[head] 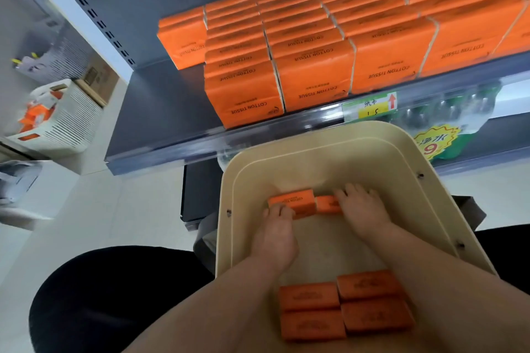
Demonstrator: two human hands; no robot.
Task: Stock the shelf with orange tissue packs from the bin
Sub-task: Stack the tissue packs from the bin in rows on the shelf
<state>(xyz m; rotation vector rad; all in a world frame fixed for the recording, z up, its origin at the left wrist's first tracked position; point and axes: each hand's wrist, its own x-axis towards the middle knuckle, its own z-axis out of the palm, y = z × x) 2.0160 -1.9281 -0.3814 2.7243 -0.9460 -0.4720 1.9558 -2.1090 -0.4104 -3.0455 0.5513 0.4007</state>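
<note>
Both my hands reach into a beige bin (424,209) in front of me. My left hand (276,233) grips an orange tissue pack (292,201) at the bin's far end. My right hand (362,206) has its fingers curled over a second orange pack (327,204) right beside the first. Several more orange packs (344,304) lie flat at the near end of the bin, between my forearms. Above the bin, the dark shelf (160,112) holds several rows of upright orange packs (312,77), with bare shelf to their left.
A price tag (370,107) sits on the shelf's front rail. Green-labelled water bottles (447,129) stand on the level below. A white slatted basket (71,120) with orange items sits on the floor at the left.
</note>
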